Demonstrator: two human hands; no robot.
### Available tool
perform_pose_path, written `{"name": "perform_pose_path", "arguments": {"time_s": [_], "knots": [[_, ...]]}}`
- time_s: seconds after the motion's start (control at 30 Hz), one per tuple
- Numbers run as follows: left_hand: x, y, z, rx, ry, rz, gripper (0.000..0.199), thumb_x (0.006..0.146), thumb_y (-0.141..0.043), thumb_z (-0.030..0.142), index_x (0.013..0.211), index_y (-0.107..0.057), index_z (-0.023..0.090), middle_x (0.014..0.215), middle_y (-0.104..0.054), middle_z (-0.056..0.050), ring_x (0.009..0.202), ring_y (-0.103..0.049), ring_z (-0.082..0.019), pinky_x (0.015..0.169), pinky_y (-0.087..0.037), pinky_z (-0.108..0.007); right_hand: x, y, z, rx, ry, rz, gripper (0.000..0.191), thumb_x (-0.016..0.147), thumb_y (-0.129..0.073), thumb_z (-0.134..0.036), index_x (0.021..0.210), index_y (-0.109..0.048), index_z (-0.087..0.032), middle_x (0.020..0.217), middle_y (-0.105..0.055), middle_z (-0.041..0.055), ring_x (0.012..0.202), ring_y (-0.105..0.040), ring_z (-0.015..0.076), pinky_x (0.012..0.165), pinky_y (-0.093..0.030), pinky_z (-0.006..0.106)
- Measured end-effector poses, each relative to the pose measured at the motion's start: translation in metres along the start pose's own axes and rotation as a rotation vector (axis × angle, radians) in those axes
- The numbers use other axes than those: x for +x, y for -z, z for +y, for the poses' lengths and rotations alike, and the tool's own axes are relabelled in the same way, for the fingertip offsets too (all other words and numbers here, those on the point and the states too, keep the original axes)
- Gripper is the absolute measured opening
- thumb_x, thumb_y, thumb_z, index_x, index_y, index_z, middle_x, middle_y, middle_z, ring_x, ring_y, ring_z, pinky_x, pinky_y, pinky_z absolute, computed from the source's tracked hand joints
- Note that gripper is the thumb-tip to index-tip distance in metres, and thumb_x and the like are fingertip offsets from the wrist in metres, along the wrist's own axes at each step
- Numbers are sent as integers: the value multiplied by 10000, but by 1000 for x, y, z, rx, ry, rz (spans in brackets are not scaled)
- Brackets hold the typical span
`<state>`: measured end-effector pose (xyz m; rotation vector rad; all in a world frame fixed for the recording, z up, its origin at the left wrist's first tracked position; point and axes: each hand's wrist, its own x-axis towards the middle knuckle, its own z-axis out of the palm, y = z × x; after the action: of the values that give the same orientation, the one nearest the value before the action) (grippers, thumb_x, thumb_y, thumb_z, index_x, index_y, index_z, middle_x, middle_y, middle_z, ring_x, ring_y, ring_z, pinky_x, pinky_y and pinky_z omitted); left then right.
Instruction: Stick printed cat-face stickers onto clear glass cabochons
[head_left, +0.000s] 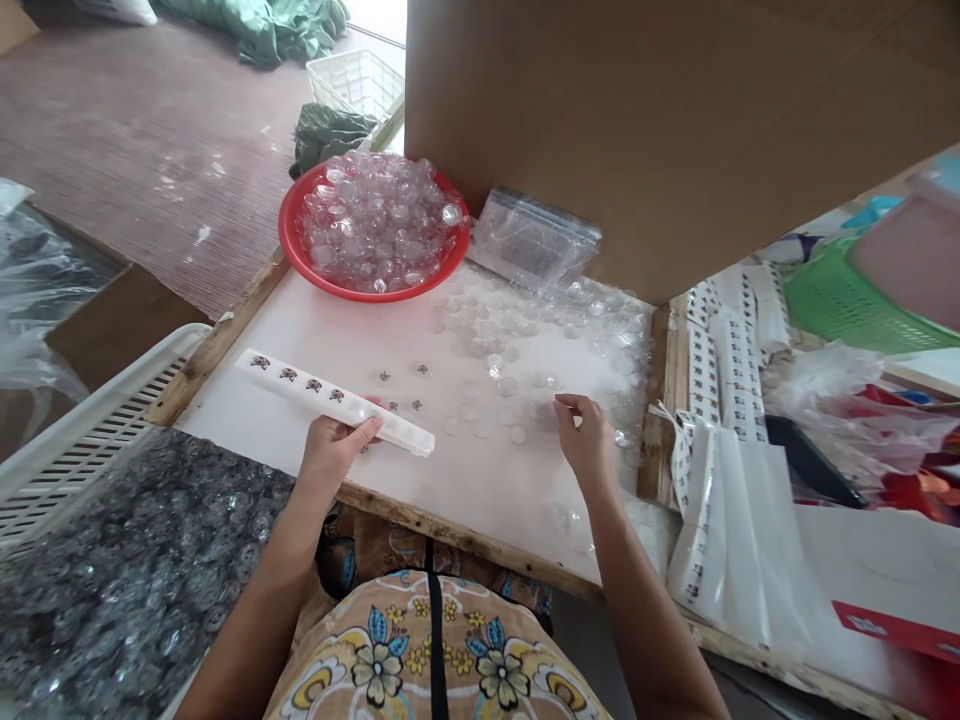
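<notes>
The sticker strip (334,402), a long white backing with small dark printed motifs in a row, lies slantwise on the white table (480,480), its near end held down by the left hand (330,447), thumb over the top edge and fingers curled beneath. The right hand (587,435) hovers just over the loose clear domes (517,360) scattered across the table, its thumb and forefinger drawn together in a pinch; whether a dome is between them is too small to tell. A few domes already carrying a motif (401,392) sit just beyond the strip.

The step in hand looks like mating domes to stickers one at a time (a pick on the right, a steadying hold on the left). The next move would call for bringing a single dome across to the strip and setting it squarely over a motif.

Further out, a red bowl (373,232) heaped with domes stands at the far edge, more strips (720,370) are stacked to the right, and a white crate (112,500) holds finished pieces on the left.
</notes>
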<state>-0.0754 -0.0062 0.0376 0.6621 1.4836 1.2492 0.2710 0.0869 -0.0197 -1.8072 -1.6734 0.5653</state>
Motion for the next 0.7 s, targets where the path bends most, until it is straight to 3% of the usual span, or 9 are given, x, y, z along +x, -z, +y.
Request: {"name": "perform_pose_path", "arguments": {"time_s": [0.13,0.23,0.43,0.57,0.7], "knots": [[0,-2,1,14,-6,-6,526,617,-823,469,998,-713,123,935,-742,-97,871,-698,-281,719,-602,-352,-6,-3,-3,-117,260,-36,278,853,-562,-356,1074,-648,-213,1080,-629,123,960,-538,269,695,-521,398],[0,-3,2,24,-8,-11,532,616,-820,480,1000,-714,128,933,-745,-97,888,-699,-292,723,-601,-360,-5,-12,-3,-143,360,-58,267,865,-553,-309,1107,-632,-227,1124,-629,108,1009,-527,276,786,-502,433],[-1,3,-1,19,-8,7,545,621,-817,483,1017,-706,125,929,-747,-97,890,-700,-293,732,-599,-366,-8,-8,10,-194,323,-90,221,850,-530,-278,1014,-660,-207,998,-641,111,894,-570,260,818,-478,444],[-1,3,-5,20,-4,-7,507,635,-813,464,1001,-711,129,906,-744,-89,866,-700,-280,723,-599,-352,-13,1,4,-208,287,-113,196,841,-561,-302,981,-659,-206,900,-652,91,850,-572,263,799,-477,436],[1,-2,-2,22,-5,-45,492,640,-816,447,1009,-711,137,942,-743,-94,889,-698,-281,717,-600,-344,-7,-10,-11,-162,343,-131,259,851,-529,-243,1090,-627,-219,1045,-647,103,950,-564,275,819,-478,438]]}}
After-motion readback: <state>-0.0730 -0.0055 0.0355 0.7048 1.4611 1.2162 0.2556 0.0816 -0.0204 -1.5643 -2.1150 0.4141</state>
